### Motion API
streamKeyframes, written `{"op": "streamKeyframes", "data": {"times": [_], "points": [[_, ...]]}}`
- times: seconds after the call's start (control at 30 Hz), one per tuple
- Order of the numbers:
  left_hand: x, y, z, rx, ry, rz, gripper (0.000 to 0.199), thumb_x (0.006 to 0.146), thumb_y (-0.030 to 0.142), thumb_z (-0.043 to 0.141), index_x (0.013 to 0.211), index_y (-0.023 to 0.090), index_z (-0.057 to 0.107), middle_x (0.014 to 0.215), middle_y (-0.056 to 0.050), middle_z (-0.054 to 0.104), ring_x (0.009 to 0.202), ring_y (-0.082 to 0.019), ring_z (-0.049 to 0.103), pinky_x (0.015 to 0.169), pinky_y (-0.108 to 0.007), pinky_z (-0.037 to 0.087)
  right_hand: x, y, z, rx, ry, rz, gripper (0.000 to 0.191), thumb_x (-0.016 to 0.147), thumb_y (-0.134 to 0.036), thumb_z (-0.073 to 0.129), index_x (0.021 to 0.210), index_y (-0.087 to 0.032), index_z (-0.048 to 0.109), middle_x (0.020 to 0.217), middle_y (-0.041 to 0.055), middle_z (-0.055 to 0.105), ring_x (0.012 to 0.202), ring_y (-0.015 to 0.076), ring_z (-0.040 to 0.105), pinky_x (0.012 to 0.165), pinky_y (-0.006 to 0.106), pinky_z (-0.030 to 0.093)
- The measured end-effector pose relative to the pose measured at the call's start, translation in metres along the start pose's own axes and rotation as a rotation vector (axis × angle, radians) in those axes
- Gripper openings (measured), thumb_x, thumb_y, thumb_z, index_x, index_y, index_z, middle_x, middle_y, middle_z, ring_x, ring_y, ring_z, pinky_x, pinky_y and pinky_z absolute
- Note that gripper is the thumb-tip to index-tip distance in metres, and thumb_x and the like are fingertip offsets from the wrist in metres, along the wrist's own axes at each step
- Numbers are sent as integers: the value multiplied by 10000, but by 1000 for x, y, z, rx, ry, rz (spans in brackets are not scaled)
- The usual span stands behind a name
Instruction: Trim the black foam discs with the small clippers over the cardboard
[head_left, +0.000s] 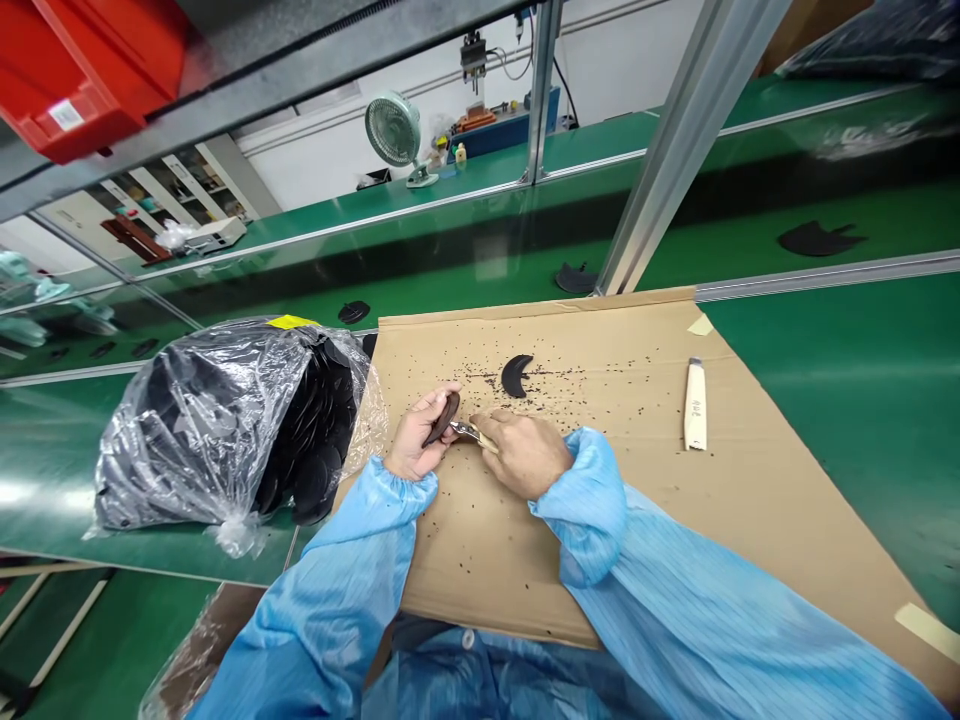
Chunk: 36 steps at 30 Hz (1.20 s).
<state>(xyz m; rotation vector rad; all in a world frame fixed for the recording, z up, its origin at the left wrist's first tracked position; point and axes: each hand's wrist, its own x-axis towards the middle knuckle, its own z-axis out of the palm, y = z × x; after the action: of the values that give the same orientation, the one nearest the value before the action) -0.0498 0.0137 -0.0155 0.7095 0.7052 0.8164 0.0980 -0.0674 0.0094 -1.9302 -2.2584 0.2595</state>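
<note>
Two hands work close together over a sheet of brown cardboard (pixel 600 520) laid on a green bench. Left hand (pixel 420 435) pinches a dark, flat, rounded piece (pixel 442 417) between thumb and fingers; the piece stands on edge, its long axis running from lower left to upper right, the upper end pointing away from the person. It looks matt black-brown, thin, with a curved outline. Right hand (pixel 525 450) is closed around a small metal tool (pixel 466 431) whose shiny tip points left and touches the lower edge of the piece (its handle is hidden in the fist). Just beyond the hands lies a black crescent-shaped piece (pixel 515 375), horns toward the left, amid scattered dark crumbs. Further right on the cardboard rests a pale wooden-handled knife (pixel 695 405), lying lengthwise away from the person, with handwriting on it too small to read. Left of the cardboard sits a clear plastic bag (pixel 217 420) full of black discs, bearing a yellow label whose text cannot be made out. Both sleeves are light blue.
</note>
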Motion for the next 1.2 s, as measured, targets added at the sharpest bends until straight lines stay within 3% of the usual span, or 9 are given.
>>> {"op": "streamKeyframes", "data": {"times": [0.23,0.53,1.2], "points": [[-3,5,2,-105,-81,-48,276,771,184,656,1036,117,618,724,-2,444,488,-49,368,412,-154,287,-2,-3,4,68,68,22,323,873,-229,542,1193,-259,574,1008,38,617,879,216,592,635,279,400],[-4,7,3,-109,-102,-49,253,787,193,640,1030,125,616,724,-2,421,495,-53,355,409,-155,275,-2,-1,9,137,118,-9,284,883,-239,537,1161,-268,585,967,24,618,869,200,588,653,261,396],[-2,3,1,-27,-87,-16,305,765,228,673,1042,125,598,687,11,435,454,-51,342,397,-161,261,-6,-6,1,67,89,22,327,841,-207,528,1160,-259,573,980,23,607,871,216,589,631,286,400]]}}
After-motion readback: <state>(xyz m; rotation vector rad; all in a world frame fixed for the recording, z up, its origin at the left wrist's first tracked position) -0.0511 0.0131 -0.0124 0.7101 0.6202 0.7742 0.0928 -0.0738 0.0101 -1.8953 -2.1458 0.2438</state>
